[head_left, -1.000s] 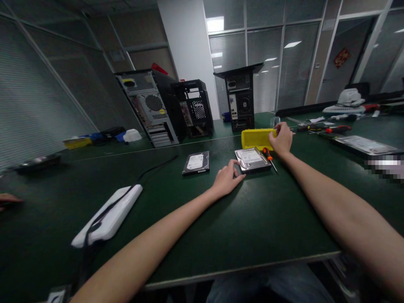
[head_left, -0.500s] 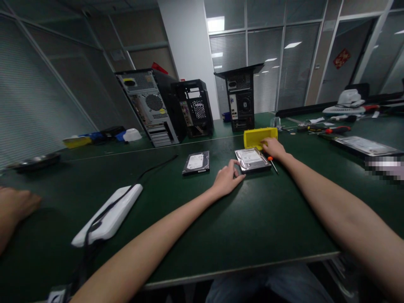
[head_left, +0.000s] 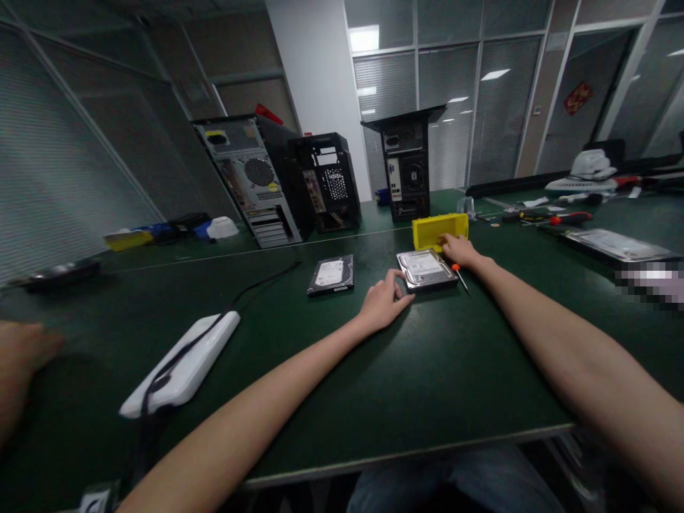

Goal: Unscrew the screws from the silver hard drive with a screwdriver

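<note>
My left hand rests on the green table at the near left corner of a hard drive. Its thumb and index finger are apart, and the index fingertip touches the drive's edge. Behind that drive, an open yellow case stands with its lid raised. My right hand reaches into the case's lower part, fingers bent together; what they pinch, if anything, is too small to make out. A small screwdriver with an orange handle lies just right of the drive. Further left lies a second hard drive.
A white power strip with a black cable lies at left. Another person's hand is at the left edge. Several computer cases, including a black one, stand at the back. Tools and a larger drive lie at right.
Both of my hands stay nearly where they were, with the right one still at the yellow case. The other person's hand at the left edge has moved slightly left.
</note>
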`<state>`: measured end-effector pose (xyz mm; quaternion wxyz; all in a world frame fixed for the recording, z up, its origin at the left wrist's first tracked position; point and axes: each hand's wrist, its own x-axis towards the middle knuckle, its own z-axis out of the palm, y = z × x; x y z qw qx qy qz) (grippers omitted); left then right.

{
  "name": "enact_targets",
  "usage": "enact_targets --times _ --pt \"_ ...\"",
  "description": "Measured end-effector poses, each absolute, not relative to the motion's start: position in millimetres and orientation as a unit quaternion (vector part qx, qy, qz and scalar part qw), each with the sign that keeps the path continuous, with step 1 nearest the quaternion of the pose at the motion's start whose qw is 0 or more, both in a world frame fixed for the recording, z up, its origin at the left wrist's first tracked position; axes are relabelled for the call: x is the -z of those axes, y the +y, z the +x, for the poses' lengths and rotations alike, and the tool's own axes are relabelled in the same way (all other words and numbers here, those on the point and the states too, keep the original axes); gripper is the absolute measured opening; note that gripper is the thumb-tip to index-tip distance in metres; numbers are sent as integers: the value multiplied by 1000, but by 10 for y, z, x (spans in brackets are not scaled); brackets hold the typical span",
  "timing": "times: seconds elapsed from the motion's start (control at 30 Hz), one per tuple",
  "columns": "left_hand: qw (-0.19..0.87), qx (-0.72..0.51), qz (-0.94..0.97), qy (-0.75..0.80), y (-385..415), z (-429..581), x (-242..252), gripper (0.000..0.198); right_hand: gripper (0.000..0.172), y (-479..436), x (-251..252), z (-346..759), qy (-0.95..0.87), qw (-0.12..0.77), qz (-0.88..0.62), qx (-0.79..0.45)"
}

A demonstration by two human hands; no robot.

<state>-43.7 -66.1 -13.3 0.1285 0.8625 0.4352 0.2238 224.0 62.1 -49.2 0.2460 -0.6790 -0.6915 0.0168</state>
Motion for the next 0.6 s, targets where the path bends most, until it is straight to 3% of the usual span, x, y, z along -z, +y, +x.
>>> enact_targets --times 0.3,0.6 --pt "133 -225 864 431 -665 -443 128 33 45 576 395 2182 -709 282 -647 -11" --pt "142 -226 860 435 -661 -435 118 33 29 516 334 2124 -683 306 -663 -36"
